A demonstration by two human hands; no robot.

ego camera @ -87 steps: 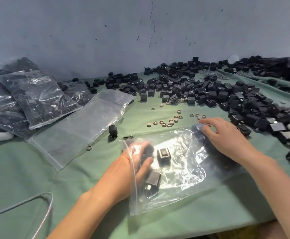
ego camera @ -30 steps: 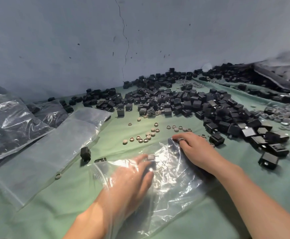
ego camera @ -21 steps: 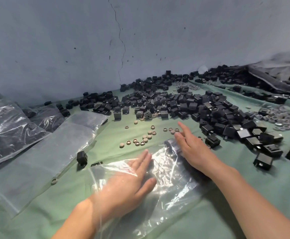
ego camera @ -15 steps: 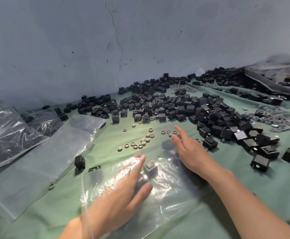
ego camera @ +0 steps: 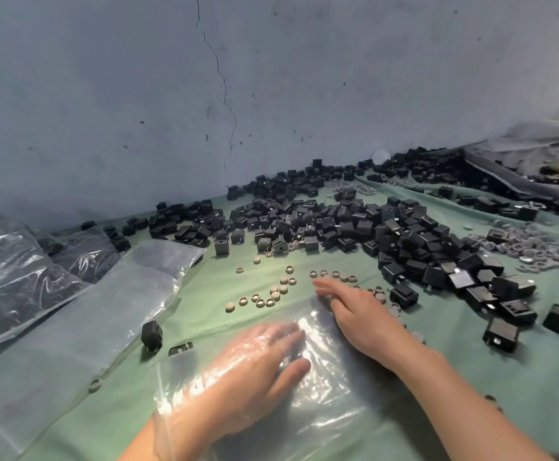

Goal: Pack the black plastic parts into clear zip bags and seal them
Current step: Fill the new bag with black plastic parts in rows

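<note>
Along the back: I see a blue-grey wall [ego camera: 271, 78] with a thin crack [ego camera: 224, 94] running down to the table edge.
Surface: a green cloth [ego camera: 520, 377] covers the table, creased at the far right.
Black plastic parts [ego camera: 354, 224]: a wide loose heap from the wall toward the right edge. One single part [ego camera: 152, 335] stands apart, near the left hand.
Small bits: tan caps [ego camera: 271, 294] are scattered between the heap and the hands, and grey rings [ego camera: 534, 251] are piled at the right.
Spare bags: flat empty bags [ego camera: 88, 314] lie at left, with filled bags [ego camera: 12, 277] beyond them.
Clear zip bag [ego camera: 338, 394]: lying flat in front of me, crinkled and glaring.
Left hand [ego camera: 251, 367]: it is inside the bag, with plastic film over its back. Its fingers [ego camera: 281, 331] are stretched out and spread, blurred. I cannot tell whether they touch a part.
Right hand [ego camera: 361, 314]: it lies palm down on the bag's far right corner. Its fingers [ego camera: 324, 286] are straight and gripping nothing, their tips close to the tan caps.
</note>
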